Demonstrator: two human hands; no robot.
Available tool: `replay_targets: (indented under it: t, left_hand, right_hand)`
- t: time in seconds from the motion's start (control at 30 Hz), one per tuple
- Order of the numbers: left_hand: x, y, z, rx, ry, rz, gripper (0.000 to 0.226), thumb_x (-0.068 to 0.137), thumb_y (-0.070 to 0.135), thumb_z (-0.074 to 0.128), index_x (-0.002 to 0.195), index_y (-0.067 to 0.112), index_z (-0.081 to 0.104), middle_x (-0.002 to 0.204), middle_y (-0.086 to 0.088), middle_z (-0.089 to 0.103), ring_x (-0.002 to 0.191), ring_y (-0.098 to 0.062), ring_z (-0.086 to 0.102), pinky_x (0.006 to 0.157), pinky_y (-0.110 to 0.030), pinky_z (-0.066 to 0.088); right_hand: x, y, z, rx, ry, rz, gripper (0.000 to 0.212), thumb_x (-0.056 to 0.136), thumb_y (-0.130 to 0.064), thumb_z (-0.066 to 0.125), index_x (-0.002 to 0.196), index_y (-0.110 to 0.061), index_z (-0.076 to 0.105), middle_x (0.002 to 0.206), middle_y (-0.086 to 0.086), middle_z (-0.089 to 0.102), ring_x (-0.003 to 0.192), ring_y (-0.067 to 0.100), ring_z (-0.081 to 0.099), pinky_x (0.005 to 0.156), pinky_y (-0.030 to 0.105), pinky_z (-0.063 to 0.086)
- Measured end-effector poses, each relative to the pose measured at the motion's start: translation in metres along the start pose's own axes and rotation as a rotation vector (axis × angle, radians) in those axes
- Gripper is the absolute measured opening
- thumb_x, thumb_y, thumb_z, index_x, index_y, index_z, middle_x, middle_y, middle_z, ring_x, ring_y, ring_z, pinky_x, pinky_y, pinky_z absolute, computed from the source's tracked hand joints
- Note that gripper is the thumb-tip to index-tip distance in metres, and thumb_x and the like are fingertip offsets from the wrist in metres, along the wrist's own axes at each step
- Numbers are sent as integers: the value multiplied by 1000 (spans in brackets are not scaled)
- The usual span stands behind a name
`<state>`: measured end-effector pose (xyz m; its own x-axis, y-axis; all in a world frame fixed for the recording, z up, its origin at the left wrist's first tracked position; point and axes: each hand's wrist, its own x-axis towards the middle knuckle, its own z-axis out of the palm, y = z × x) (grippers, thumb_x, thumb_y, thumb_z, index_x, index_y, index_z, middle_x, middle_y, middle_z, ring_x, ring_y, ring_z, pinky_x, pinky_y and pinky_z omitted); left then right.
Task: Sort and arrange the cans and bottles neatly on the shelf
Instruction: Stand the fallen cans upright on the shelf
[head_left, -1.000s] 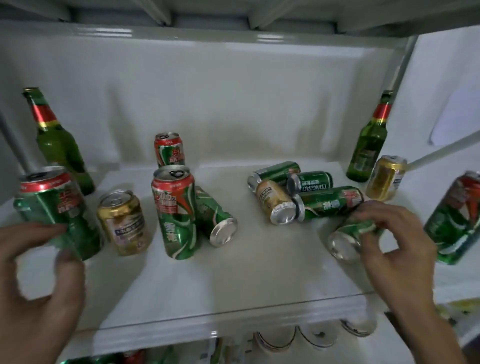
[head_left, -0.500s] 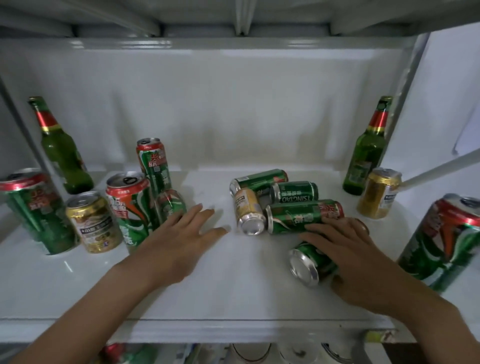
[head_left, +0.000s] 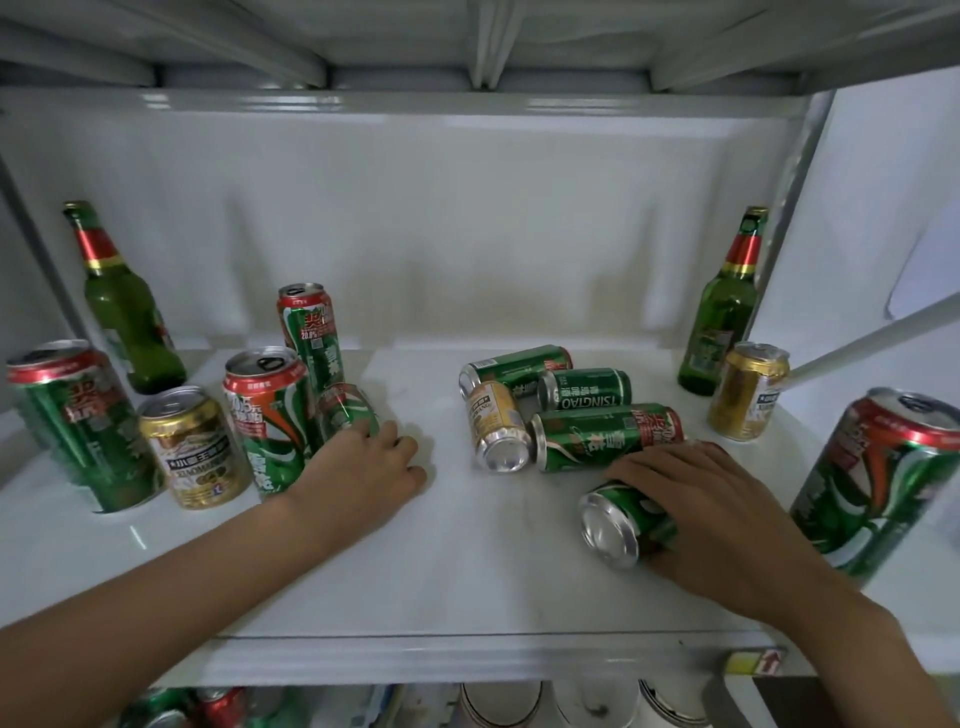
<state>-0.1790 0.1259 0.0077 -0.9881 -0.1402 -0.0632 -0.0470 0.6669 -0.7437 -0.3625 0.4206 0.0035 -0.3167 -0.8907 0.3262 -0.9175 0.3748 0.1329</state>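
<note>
My left hand (head_left: 370, 467) is closed around a lying green can (head_left: 345, 410) beside an upright tall green can (head_left: 270, 415). My right hand (head_left: 711, 504) grips another lying green can (head_left: 618, 519) near the shelf's front right. A cluster of lying cans sits mid-shelf: a gold can (head_left: 496, 423), a Tsingtao can (head_left: 584, 389) and two long green cans (head_left: 608, 434) (head_left: 514, 366). Upright at the left are a green can (head_left: 78, 421), a gold can (head_left: 195, 447) and a slim green can (head_left: 309, 332).
Green bottles stand at the back left (head_left: 124, 306) and back right (head_left: 724, 306). An upright gold can (head_left: 748, 389) and a large green can (head_left: 878, 483) stand at the right. The white shelf (head_left: 467, 561) has a front lip; more cans show on the shelf below.
My left hand has moved forward and closed on the lying green can by the upright cans. My right hand stays on its lying can, shifted little.
</note>
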Motion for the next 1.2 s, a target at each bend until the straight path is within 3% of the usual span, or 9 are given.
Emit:
replay_targets:
  t: [0.17,0.27,0.4,0.5,0.6,0.7,0.87,1.07,1.2]
  left_hand:
    - [-13,-21,-8,-119,95,-23,39,89,9,61,127,17,61,114,-7,64,104,-31,65,72,-41,57]
    - [-18,-34,-19,-305,139,-133,55,89,22,61,142,22,46,129,-3,56,116,-27,63,73,-38,58]
    - [-26,-53,-40,-593,248,-298,57,89,35,60,142,24,43,129,-1,54,105,-29,65,71,-39,57]
    - [-26,-55,-55,-705,266,-359,55,89,41,61,138,23,44,124,-3,53,101,-33,64,71,-38,53]
    - [-15,-65,-65,-827,283,-358,32,89,43,62,112,23,51,105,1,50,93,-30,61,71,-38,51]
    - [-3,-82,-69,-1009,267,-388,33,91,45,64,112,20,58,111,-1,60,96,-24,57,77,-34,47]
    - [11,-105,-78,-1098,148,-410,53,92,47,66,135,17,60,131,-6,64,105,-21,55,82,-30,47]
    - [24,-129,-75,-1072,-17,-422,49,92,48,68,127,14,66,126,-6,69,105,-26,66,71,-31,53]
    - [26,-143,-67,-1114,-68,-426,41,93,42,68,120,10,68,113,-9,70,88,-24,68,63,-30,52]
  right_hand:
    - [-6,-7,-7,-22,103,63,85,46,-35,99,125,-25,70,119,-4,75,105,24,74,82,41,59]
    - [-6,-8,-18,-15,228,117,82,56,-38,97,130,-19,67,116,3,77,94,29,77,65,43,61]
    - [1,-18,-32,141,374,203,82,65,-54,87,134,-17,63,104,6,78,80,30,75,65,40,58]
    - [13,-35,-41,477,406,303,80,61,-51,90,133,-27,63,98,-17,72,83,7,71,72,29,55]
    - [37,-50,-38,792,431,363,67,57,-49,89,119,-34,66,96,-30,68,87,-11,67,70,10,53]
    - [61,-72,-31,973,443,415,69,57,-49,87,118,-23,71,100,-16,75,93,-1,71,80,23,58]
    - [95,-101,-22,1049,429,416,49,67,-40,91,110,-32,68,95,-22,72,88,-7,69,74,15,57]
    - [122,-123,-15,1108,355,391,51,67,-39,92,112,-27,69,97,-20,73,93,1,70,81,25,59]
    - [136,-135,-2,1101,341,416,61,59,-53,87,114,-31,70,99,-19,75,92,-2,70,84,31,62]
